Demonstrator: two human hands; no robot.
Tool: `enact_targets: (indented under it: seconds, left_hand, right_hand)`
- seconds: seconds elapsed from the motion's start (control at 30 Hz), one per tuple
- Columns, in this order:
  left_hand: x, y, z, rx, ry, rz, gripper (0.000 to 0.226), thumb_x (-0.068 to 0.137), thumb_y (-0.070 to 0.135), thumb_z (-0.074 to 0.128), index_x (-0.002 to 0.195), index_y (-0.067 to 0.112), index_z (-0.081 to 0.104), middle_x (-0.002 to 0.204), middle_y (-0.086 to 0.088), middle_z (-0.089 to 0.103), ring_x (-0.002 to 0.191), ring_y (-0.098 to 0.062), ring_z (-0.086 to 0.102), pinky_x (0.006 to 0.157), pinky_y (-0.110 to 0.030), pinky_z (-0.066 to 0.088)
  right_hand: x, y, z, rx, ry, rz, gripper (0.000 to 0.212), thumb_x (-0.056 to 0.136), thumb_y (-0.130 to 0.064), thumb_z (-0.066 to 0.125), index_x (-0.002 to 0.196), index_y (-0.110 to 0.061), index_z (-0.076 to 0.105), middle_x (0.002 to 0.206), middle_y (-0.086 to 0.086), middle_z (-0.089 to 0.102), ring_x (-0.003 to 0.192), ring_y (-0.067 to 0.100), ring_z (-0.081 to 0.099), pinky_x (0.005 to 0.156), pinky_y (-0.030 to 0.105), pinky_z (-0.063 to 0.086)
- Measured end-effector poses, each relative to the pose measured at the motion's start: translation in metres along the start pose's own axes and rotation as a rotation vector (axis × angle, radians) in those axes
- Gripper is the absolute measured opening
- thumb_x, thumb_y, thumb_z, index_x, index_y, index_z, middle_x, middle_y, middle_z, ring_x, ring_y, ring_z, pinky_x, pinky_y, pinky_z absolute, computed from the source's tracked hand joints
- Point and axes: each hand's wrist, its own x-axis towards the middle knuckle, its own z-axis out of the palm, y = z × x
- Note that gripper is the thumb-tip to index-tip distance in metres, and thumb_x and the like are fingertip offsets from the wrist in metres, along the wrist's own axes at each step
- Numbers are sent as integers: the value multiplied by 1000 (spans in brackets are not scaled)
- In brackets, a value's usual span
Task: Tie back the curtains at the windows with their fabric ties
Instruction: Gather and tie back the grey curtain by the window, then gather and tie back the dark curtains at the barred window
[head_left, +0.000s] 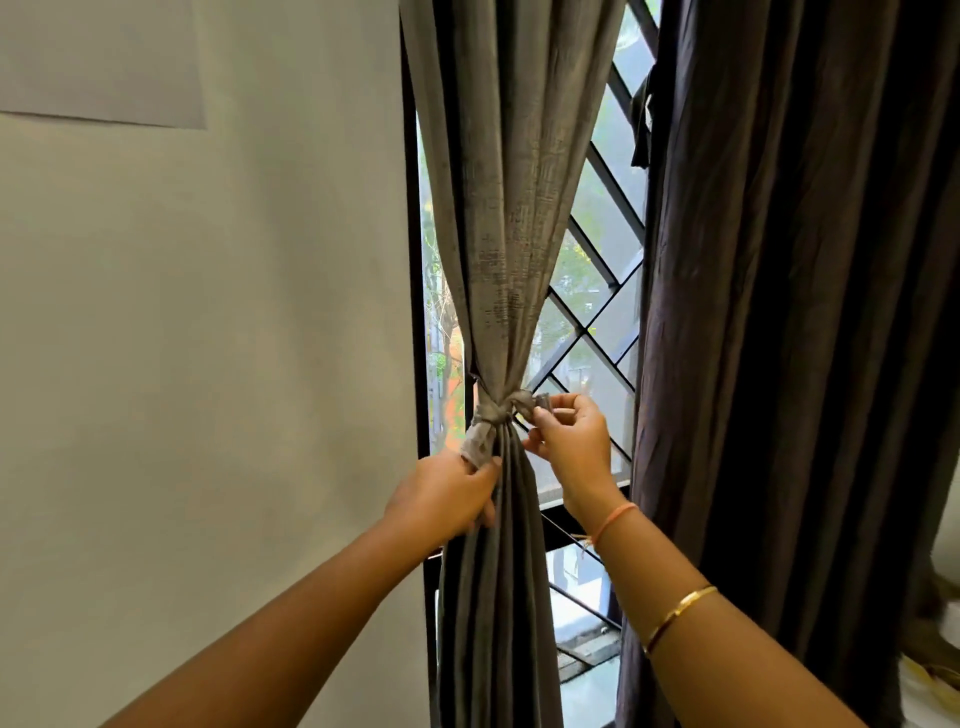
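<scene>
Fingers (483, 470) of left hand (447, 493) and right hand (571, 449) pinch the tie (493, 415) ends.

I see daylight coming through the window (602, 208) at twelve o'clock, hazy and washed out. The wall (208, 338) at nine o'clock is softly dim; the dark curtain (805, 312) at three o'clock loses detail in shadow.

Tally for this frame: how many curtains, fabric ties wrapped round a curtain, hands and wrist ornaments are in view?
Curtains: 2, the grey curtain and the dark brown curtain
Fabric ties round a curtain: 1, the fabric tie on the grey one
Hands: 2, the left hand and the right hand
Wrist ornaments: 2, the orange band and the gold bangle
Total: 7
</scene>
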Motion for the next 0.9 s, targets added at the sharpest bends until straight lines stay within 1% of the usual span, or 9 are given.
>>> enact_targets:
  seconds: [0.13, 0.23, 0.33, 0.43, 0.5, 0.6, 0.67, 0.77, 0.9]
  left_hand:
    - [5, 41, 16, -105, -307, -25, 31, 91, 40, 51, 89, 11, 62, 63, 4, 65, 43, -6, 60, 46, -18, 50]
    - [14, 71, 33, -266, -358, -1, 40, 92, 26, 54, 128, 11, 46, 99, -7, 62, 59, -15, 68, 57, -26, 57]
    - [33, 106, 49, -236, -119, 171, 45, 90, 18, 55, 133, 9, 43, 104, -10, 64, 81, -27, 68, 78, -42, 57]
    - [55, 149, 64, -140, 166, 313, 46, 89, 26, 55, 133, 17, 46, 124, -3, 59, 105, -19, 61, 85, -27, 48]
    - [67, 179, 75, -149, 280, 351, 52, 88, 32, 57, 136, 19, 42, 133, -2, 53, 113, -18, 56, 90, -26, 44]
    - [83, 226, 98, -116, 402, 407, 71, 84, 41, 60, 143, 16, 28, 142, -6, 41, 125, -23, 47, 98, -29, 39]
    - [93, 247, 109, -55, 432, 391, 91, 82, 47, 61, 148, 16, 7, 151, -9, 26, 132, -26, 37, 101, -34, 36]
    - [109, 269, 124, 50, 480, 340, 107, 81, 41, 64, 145, 22, -18, 156, -13, 9, 132, -33, 36, 97, -39, 39]
    - [126, 275, 129, 50, 545, 270, 102, 85, 3, 54, 142, 27, -27, 156, -13, 9, 113, -35, 54, 74, -32, 42]
  right_hand:
    - [12, -4, -17, -228, 23, -127, 24, 83, 0, 49, 100, -16, 45, 94, 11, 56, 74, 19, 56, 70, 36, 50]
    - [31, -23, -47, -403, 168, -366, 31, 80, 4, 46, 106, -10, 48, 104, 8, 50, 84, 19, 54, 79, 33, 45]
    - [54, -47, -84, -514, 283, -533, 31, 78, 4, 47, 107, -6, 54, 104, 8, 51, 95, 31, 54, 90, 44, 44]
    - [75, -61, -127, -585, 326, -673, 27, 82, 0, 51, 107, -8, 56, 110, 11, 53, 97, 29, 53, 90, 45, 45]
    - [90, -67, -153, -563, 318, -728, 26, 83, 2, 50, 107, -7, 56, 112, 12, 52, 96, 30, 55, 87, 43, 47]
    - [122, -77, -193, -527, 307, -706, 27, 85, 0, 50, 111, -6, 53, 116, 13, 49, 101, 31, 54, 89, 44, 47]
    - [145, -79, -209, -553, 288, -647, 32, 86, -8, 58, 117, -6, 49, 120, 13, 46, 107, 32, 51, 93, 45, 45]
    - [174, -80, -225, -639, 224, -548, 60, 81, -26, 70, 130, -6, 40, 128, 15, 43, 118, 34, 43, 99, 40, 36]
    - [201, -85, -228, -726, 71, -467, 91, 76, -41, 73, 144, -10, 21, 138, 16, 38, 127, 34, 39, 101, 43, 37]
